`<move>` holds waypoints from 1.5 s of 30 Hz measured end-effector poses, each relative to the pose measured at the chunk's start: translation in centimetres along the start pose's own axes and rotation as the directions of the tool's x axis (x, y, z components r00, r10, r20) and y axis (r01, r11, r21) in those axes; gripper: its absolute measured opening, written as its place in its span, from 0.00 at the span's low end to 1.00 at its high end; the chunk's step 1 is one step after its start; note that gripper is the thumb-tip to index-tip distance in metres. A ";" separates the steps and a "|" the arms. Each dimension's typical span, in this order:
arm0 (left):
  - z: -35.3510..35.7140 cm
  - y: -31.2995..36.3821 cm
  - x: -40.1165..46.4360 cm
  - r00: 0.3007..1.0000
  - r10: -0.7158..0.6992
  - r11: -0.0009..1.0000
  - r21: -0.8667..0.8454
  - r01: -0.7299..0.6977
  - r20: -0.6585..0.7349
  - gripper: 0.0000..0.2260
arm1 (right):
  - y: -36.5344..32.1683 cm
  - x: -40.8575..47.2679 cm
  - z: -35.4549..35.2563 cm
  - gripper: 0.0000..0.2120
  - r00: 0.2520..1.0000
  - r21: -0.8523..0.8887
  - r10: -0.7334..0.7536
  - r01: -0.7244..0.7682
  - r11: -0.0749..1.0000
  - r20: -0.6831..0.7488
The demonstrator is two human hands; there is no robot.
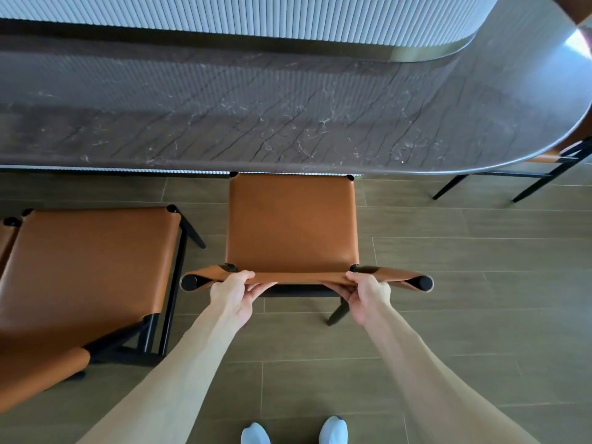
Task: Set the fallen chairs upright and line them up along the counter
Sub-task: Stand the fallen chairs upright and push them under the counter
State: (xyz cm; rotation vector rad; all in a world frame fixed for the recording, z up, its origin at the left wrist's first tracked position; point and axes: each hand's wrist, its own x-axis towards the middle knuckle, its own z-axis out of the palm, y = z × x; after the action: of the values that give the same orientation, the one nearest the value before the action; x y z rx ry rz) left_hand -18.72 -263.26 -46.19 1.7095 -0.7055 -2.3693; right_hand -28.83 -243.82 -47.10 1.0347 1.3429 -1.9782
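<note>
Head view: middle chair (290, 224) stands upright at centre frame, front seat edge touching or just under the counter (288, 123) lip at 12 o'clock; left hand (232, 294) and right hand (368, 296) both curl over its leather backrest (304, 277). Neighbour chair (89, 267) at 9 o'clock sits further back from the counter, and another chair (544, 161) is partly tucked under the curved end at 2 o'clock. Best handling, by my judgement: keep both grips even, slide straight toward 12, square the seat to the lip, match spacing either side.

text: none legible | labels: none | brands: none | numbers, signs: none
</note>
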 end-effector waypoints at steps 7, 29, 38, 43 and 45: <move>1.1 1.4 1.1 1.000 0.020 1.000 0.019 -0.020 0.005 0.17 | -0.8 0.9 1.3 0.09 1.000 -0.015 -0.003 0.003 1.000 0.029; 0.6 5.7 -13.7 0.893 0.432 0.737 0.522 -0.429 0.123 0.14 | -5.7 -15.1 2.4 0.16 0.899 -0.520 -0.339 0.438 0.734 0.278; -2.1 6.0 -28.8 0.541 0.730 0.480 0.249 -0.841 0.419 0.11 | -5.9 -28.3 1.7 0.18 0.633 -0.312 -0.499 0.751 0.582 0.592; -8.7 4.6 -33.8 0.476 0.817 0.437 0.189 -0.879 0.327 0.10 | -2.8 -32.2 0.8 0.19 0.536 -0.236 -0.469 0.796 0.557 0.702; -12.3 4.4 -34.8 0.483 0.829 0.441 0.203 -0.874 0.280 0.10 | -1.1 -33.7 1.0 0.20 0.510 -0.224 -0.443 0.803 0.552 0.738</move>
State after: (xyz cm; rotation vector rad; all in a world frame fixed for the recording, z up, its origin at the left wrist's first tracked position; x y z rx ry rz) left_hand 3.99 -257.74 -17.26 0.8269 -1.5977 -1.6423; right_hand -10.90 -244.07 -18.49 -0.5070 1.8845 -1.9029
